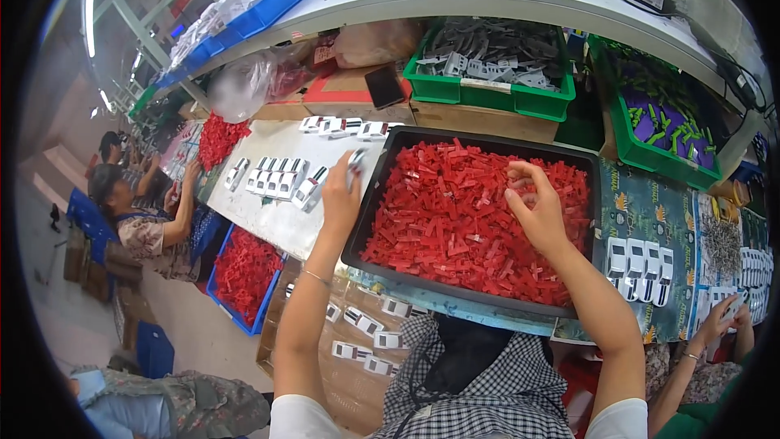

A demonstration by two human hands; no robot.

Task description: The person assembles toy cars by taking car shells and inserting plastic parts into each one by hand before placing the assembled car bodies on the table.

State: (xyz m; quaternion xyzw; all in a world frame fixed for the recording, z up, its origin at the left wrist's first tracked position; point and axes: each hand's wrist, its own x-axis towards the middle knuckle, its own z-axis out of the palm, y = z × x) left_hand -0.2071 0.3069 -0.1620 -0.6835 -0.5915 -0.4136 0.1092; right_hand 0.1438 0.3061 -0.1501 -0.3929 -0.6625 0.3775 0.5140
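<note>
Apron [487,394] in black-and-white check, nearest. Beyond, a black tray [496,139] holds red plastic pieces [439,223]; above them the right hand [535,202] hovers, fingers loosely curved and apart. Just left of the tray, the left hand [341,193] pinches a small white toy car [356,158], beside similar cars [280,177] on the desk [280,142]. Farther back, a green bin [536,106].

Your left arm [302,317] stretches forward, and your left hand [341,195] pinches with its fingertips. Your right arm [601,301] bends at the elbow. Your right hand [536,207] is loose, fingers curled, thumb apart.
</note>
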